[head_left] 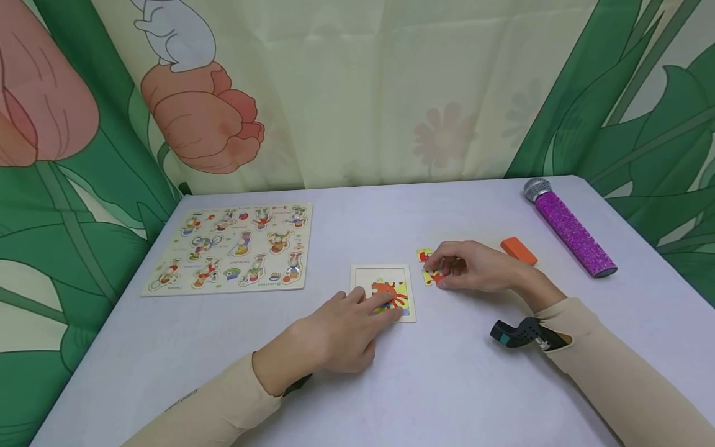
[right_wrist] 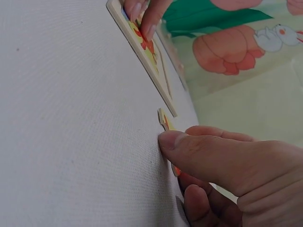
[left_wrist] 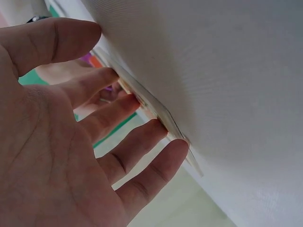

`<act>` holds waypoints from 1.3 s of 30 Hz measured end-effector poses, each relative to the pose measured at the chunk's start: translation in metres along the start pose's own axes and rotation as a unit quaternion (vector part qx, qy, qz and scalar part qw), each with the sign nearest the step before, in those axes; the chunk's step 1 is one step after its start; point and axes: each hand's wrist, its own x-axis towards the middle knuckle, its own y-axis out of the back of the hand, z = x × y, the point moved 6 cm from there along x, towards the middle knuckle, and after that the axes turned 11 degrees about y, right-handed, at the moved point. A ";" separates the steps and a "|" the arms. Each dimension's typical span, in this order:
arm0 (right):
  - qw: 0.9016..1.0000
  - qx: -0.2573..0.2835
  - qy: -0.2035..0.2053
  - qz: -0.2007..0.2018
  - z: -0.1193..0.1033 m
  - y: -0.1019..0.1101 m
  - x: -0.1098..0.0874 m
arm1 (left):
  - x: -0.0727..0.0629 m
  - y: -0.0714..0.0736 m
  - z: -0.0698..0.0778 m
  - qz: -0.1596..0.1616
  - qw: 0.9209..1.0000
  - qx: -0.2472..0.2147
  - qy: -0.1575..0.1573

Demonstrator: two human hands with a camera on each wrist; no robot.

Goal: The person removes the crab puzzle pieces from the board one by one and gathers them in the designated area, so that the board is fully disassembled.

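A small square puzzle board [head_left: 382,268] with a pale border lies on the table, part of its red, yellow and blue picture [head_left: 401,290] set inside. My left hand [head_left: 341,332] reaches over its near side, extended fingertips resting on the picture and board; the left wrist view shows the thumb held away. To the right of the board, my right hand [head_left: 475,266] pinches a yellow-and-orange puzzle piece [head_left: 429,279] between thumb and fingers, low over the table. The thumb covers part of this piece in the right wrist view. Another yellow-and-red piece [head_left: 424,254] lies just beyond the fingertips.
A larger picture puzzle board [head_left: 229,248] with animal figures lies at the back left. An orange block [head_left: 519,250] is behind the right wrist, and a glittery purple microphone [head_left: 572,230] lies at the right. A printed curtain [head_left: 357,112] hangs behind the table.
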 end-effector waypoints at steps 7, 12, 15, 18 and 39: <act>1.000 -0.008 0.005 -0.008 -0.001 0.001 0.001 | -0.001 0.001 -0.001 0.001 1.000 -0.005 -0.004; 0.999 -0.021 0.008 -0.036 -0.003 0.002 0.005 | -0.001 0.001 -0.002 0.000 1.000 -0.005 -0.007; 0.999 -0.026 0.006 -0.043 -0.004 0.004 0.007 | -0.001 0.000 -0.002 0.000 1.000 -0.007 -0.010; 0.999 -0.032 0.007 -0.034 -0.006 0.007 0.008 | 0.000 0.000 -0.002 0.004 1.000 -0.005 -0.014; 0.998 -0.032 0.043 -0.036 -0.027 -0.011 0.038 | -0.003 0.001 -0.005 -0.015 0.999 -0.016 -0.024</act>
